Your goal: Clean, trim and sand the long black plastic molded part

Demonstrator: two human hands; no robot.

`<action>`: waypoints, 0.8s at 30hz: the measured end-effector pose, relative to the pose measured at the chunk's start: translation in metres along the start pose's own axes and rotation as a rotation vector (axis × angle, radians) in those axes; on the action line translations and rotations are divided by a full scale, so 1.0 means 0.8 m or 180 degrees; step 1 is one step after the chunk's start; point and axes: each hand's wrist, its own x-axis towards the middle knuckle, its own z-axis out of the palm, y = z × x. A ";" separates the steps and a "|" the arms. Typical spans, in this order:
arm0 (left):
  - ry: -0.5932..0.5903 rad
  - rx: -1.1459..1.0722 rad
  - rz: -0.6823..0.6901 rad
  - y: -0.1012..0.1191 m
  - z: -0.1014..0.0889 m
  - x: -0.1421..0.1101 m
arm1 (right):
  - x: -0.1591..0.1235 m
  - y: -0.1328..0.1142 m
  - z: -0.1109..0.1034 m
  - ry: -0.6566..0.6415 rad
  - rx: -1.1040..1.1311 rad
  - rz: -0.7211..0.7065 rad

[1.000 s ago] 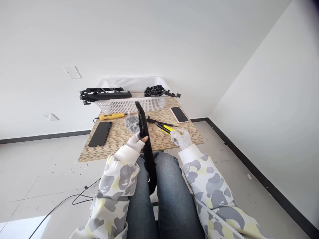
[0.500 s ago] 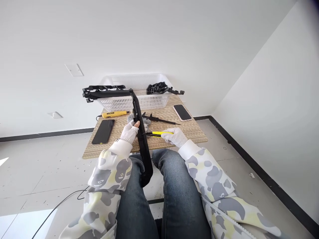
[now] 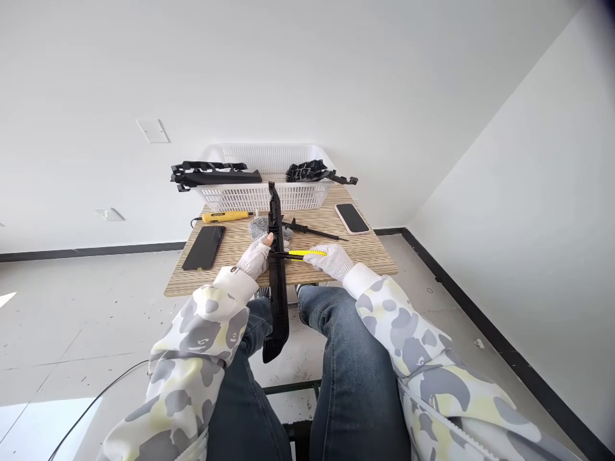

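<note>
A long black plastic trim piece (image 3: 277, 282) stands nearly upright before me, its lower end hanging past the table edge between my knees. My gloved left hand (image 3: 257, 256) is closed around its middle, the bare thumb tip lying on it. In my gloved right hand (image 3: 331, 260) is a yellow and black utility knife (image 3: 306, 253), gripped by the handle. Its dark front end points left and lies across the trim piece at the height of my left hand; whether it touches cannot be told. Behind the trim piece is a grey speckled cloth (image 3: 259, 225).
On the wooden table (image 3: 230, 256) are a black phone (image 3: 204, 248), a pale-edged phone (image 3: 352, 218), a yellow-handled corded tool (image 3: 225, 217) and black calipers (image 3: 312, 231). A white basket (image 3: 269, 197) at the back holds black plastic parts (image 3: 218, 177), some sticking out over its sides.
The trim piece has turned more upright, its top lower and shifted right, clear of the parts in the basket. The knife has moved slightly left across it, together with my right hand.
</note>
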 end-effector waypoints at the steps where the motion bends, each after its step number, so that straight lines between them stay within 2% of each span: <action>1: -0.0097 0.0046 0.0027 0.002 -0.002 -0.004 | 0.001 0.000 0.000 -0.0019 0.0015 -0.0020; 5: -0.0705 0.0589 0.0153 0.014 -0.018 -0.021 | 0.007 0.004 0.002 0.0001 -0.0021 -0.0184; 7: -0.0802 0.0900 0.0206 0.018 -0.025 -0.027 | 0.010 0.006 0.004 0.0080 -0.0093 -0.0251; 11: -0.0654 0.1247 0.0209 0.016 -0.030 -0.028 | 0.013 0.005 0.005 0.0147 -0.0003 -0.0158; 18: -0.0537 0.1193 0.0300 0.014 -0.022 -0.022 | 0.016 -0.004 0.007 0.0312 0.0345 0.0251; 21: -0.0563 0.0894 0.0088 0.014 -0.020 -0.023 | 0.016 -0.007 0.006 0.0338 0.0427 0.0343; 24: -0.0522 0.0601 -0.0033 0.007 -0.021 -0.022 | 0.015 -0.008 0.007 0.0583 0.0577 0.0369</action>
